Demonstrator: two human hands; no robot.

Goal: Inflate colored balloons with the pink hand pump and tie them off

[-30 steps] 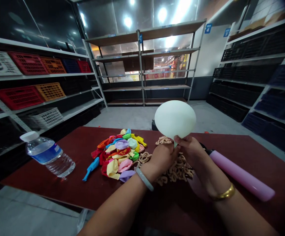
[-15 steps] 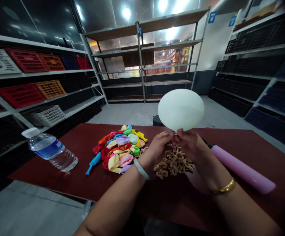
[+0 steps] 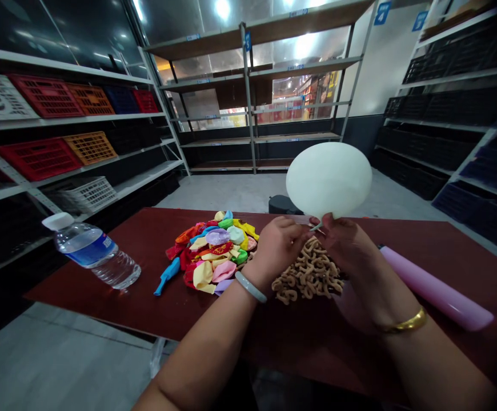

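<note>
A pale mint-white balloon [image 3: 329,178], blown up, stands above my two hands with its neck pointing down. My right hand [image 3: 345,242] pinches the neck just under the round body. The fingers of my left hand [image 3: 279,240] are closed on the neck's end, a short pale strip stretched between both hands. Below them on the dark red table [image 3: 214,319] lies a heap of small brown curled pieces [image 3: 306,274]. Left of my left hand is a pile of flat, uninflated balloons [image 3: 214,251] in many colours; a blue one [image 3: 167,275] lies at its edge.
A water bottle [image 3: 96,254] with a white cap stands at the table's left. To the right lies a pink cylinder [image 3: 437,288]. Part of another pink balloon [image 3: 353,305] shows beneath my right forearm. Shelves with crates [image 3: 47,96] line the sides; a rack [image 3: 252,97] stands behind.
My left hand has moved slightly away from the balloon's body, and the neck now shows drawn out between my hands. The balloon sits a little further right and higher in view.
</note>
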